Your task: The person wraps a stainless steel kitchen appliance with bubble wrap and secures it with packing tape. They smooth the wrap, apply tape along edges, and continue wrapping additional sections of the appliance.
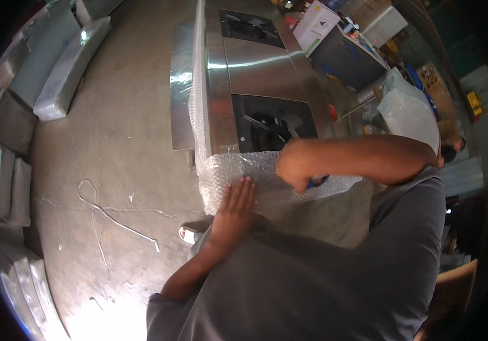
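A steel stove counter (258,65) with two black burner panels stretches away in front of me. Bubble wrap (218,173) covers its near end and runs along its left edge. My left hand (238,196) lies flat on this wrap, fingers stretched out and pressing on it. Over the near right part of the wrap, my right hand (296,165) is closed and slightly blurred. A small blue tool (317,182) shows beside its fingers; most of it is hidden, so its exact kind cannot be made out. The nearer burner panel (275,122) lies just beyond my right hand.
A bent white cord (119,216) lies on the concrete floor to the left. Wrapped panels (73,68) stand along the far left side. On the right are a dark cabinet (352,59), a white box (316,25) and a plastic-covered bundle (408,108). Another person is farther right.
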Action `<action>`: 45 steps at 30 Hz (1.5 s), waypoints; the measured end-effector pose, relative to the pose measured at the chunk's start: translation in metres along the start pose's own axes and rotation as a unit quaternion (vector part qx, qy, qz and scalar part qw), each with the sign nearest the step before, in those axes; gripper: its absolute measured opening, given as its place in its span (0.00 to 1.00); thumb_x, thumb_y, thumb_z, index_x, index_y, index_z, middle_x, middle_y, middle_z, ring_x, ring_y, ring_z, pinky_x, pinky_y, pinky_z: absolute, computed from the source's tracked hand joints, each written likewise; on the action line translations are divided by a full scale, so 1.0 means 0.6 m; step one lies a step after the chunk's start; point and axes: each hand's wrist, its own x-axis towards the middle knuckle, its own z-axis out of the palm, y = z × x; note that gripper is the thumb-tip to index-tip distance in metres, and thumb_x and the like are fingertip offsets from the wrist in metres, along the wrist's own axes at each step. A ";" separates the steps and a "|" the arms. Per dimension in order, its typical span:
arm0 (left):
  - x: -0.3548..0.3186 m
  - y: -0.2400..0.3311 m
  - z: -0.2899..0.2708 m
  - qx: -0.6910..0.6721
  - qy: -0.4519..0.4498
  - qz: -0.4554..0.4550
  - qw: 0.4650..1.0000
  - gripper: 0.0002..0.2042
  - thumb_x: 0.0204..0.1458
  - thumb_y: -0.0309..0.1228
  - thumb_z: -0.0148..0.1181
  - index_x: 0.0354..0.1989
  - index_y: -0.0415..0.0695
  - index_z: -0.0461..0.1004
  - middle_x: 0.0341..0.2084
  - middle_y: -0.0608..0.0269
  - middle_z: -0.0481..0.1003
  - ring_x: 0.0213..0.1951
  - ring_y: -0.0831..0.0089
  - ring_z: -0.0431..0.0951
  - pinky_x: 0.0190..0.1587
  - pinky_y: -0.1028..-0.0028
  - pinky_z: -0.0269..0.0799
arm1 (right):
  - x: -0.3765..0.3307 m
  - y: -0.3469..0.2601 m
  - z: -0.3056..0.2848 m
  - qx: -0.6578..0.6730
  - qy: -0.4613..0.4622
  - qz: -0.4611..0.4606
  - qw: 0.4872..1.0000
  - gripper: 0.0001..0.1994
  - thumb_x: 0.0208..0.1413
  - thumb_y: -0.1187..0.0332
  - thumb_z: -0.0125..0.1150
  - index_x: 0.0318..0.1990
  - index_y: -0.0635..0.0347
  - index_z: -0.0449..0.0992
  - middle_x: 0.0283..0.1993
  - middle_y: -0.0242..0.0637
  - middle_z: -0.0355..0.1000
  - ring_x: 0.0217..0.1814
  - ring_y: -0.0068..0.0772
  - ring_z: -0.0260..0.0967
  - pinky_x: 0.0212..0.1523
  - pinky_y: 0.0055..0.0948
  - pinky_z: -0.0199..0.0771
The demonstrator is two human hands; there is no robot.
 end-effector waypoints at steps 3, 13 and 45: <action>0.009 0.017 0.024 0.050 -0.004 0.025 0.998 0.41 0.56 0.50 0.63 0.71 0.30 0.62 0.74 0.43 0.58 0.77 0.53 0.55 0.78 0.53 0.50 | -0.040 0.038 0.000 0.171 0.136 0.127 0.967 0.15 0.50 0.55 0.68 0.42 0.50 0.88 0.37 0.40 0.84 0.40 0.47 0.82 0.41 0.47 0.81; 0.068 0.064 0.061 -0.018 -0.079 0.182 0.980 0.36 0.61 0.43 0.56 0.69 0.24 0.61 0.70 0.32 0.62 0.73 0.42 0.60 0.78 0.50 0.49 | -0.040 -0.103 0.259 0.491 0.620 0.168 0.589 0.19 0.58 0.53 0.67 0.53 0.49 0.85 0.41 0.45 0.83 0.41 0.50 0.82 0.45 0.43 0.80; 0.183 0.302 0.155 0.138 0.015 -0.381 0.914 0.49 0.66 0.62 0.43 0.75 0.22 0.47 0.78 0.31 0.42 0.80 0.42 0.33 0.77 0.43 0.19 | 0.008 -0.033 0.955 0.614 0.760 0.107 0.187 0.20 0.55 0.75 0.66 0.56 0.69 0.80 0.52 0.54 0.82 0.51 0.34 0.81 0.52 0.32 0.79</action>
